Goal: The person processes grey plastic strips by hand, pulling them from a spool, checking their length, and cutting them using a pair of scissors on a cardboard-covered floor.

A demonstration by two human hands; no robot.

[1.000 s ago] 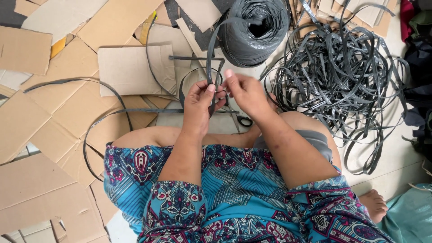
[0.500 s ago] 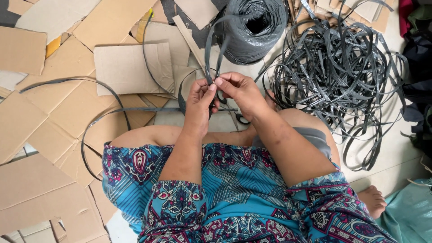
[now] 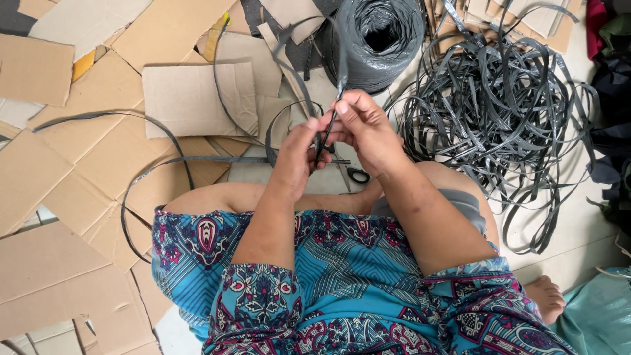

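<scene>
I sit on the floor with both hands raised in front of my knees. My left hand [image 3: 297, 152] and my right hand [image 3: 363, 128] pinch the same dark grey plastic strap [image 3: 330, 125] between their fingertips, holding it nearly upright. The strap runs up past my right hand and curves away over the cardboard. More loops of the strap [image 3: 164, 161] lie on the floor to the left. Black-handled scissors [image 3: 355, 173] rest on the floor just under my right hand.
A large tangle of grey straps [image 3: 499, 112] lies at the right. A grey roll of strap [image 3: 381, 36] stands at the top centre. Flat cardboard pieces [image 3: 190, 98] cover the floor at left. A teal bag [image 3: 598, 315] is at the bottom right.
Both hands have lifted and shifted slightly right, closing together on the strap. The strap now stands more upright between the fingers.
</scene>
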